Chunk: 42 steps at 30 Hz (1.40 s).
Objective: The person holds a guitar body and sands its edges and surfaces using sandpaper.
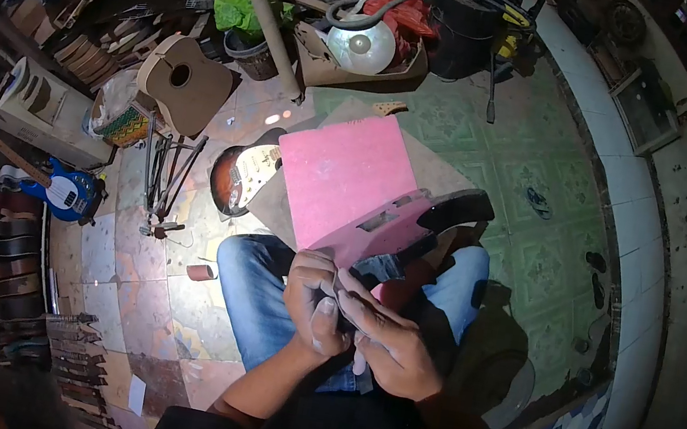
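My left hand (315, 305) is closed, its fingers curled in front of my lap. Against it, my right hand (394, 346) is bent with its fingertips meeting the left ones. Something small and dark seems to sit between them, but the fingers hide it. Just beyond the hands is a pink flat-faced piece (346, 170), with a pink side (359, 231) that has a slot in it. A dark curved part (461, 209) sticks out on its right. Under the pink piece lies a grey-brown sheet (442, 166).
A sunburst guitar body (227, 177) lies left of the pink piece. Farther left are an unfinished acoustic guitar body (187, 88), a blue bass (70, 191) and a rack of guitars (12, 268). A black bucket (463, 34) and a cardboard box (357, 79) stand ahead.
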Each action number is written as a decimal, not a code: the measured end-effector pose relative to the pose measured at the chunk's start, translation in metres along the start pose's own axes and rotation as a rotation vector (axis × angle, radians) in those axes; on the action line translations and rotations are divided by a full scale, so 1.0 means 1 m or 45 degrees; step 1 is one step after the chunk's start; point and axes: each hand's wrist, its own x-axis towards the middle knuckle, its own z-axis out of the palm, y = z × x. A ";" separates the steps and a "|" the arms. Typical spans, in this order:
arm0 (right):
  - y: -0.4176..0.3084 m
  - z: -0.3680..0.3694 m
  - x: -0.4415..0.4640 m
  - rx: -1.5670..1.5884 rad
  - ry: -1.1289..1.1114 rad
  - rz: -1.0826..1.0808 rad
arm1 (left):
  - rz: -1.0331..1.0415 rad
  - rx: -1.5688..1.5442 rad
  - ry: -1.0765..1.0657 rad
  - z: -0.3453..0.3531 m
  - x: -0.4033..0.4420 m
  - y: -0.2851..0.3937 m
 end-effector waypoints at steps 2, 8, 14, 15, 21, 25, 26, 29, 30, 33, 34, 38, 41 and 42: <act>0.016 -0.002 -0.001 -0.211 0.066 -0.106 | 0.019 -0.034 -0.002 -0.002 -0.002 -0.002; -0.007 0.006 -0.001 -0.051 0.023 -0.048 | 0.062 0.034 0.071 -0.002 0.006 -0.001; 0.010 0.001 0.010 -0.333 0.077 -0.097 | 0.039 -0.072 0.082 -0.002 0.005 -0.004; 0.010 0.001 0.012 -0.385 0.090 -0.051 | 0.072 -0.050 0.078 0.000 0.006 -0.003; 0.027 -0.001 0.014 -0.289 0.146 -0.156 | 0.151 0.021 0.017 -0.001 0.013 -0.006; 0.039 -0.016 0.008 -0.859 0.298 -0.161 | 0.111 -0.024 -0.054 -0.003 0.023 -0.006; 0.035 -0.018 0.008 -1.066 0.341 -0.131 | 0.107 -0.026 -0.049 0.000 0.025 -0.002; 0.029 -0.020 0.021 -1.189 0.393 -0.152 | 0.063 -0.097 -0.102 0.011 0.028 0.002; 0.028 -0.021 0.024 -1.189 0.409 -0.114 | 0.068 -0.105 -0.098 0.012 0.030 0.001; 0.032 -0.027 0.009 -1.232 0.361 -0.124 | -0.006 -0.029 -0.118 0.009 0.034 -0.001; 0.033 -0.028 0.007 -1.260 0.346 -0.155 | -0.052 -0.052 -0.125 0.009 0.035 -0.001; 0.027 -0.030 0.015 -1.242 0.311 -0.069 | -0.065 -0.051 -0.145 0.013 0.028 0.002; 0.028 -0.031 0.022 -1.384 0.303 -0.094 | -0.196 -0.082 -0.117 0.014 0.027 -0.001; 0.031 -0.031 0.015 -1.387 0.302 -0.095 | -0.195 -0.084 -0.115 0.012 0.028 0.000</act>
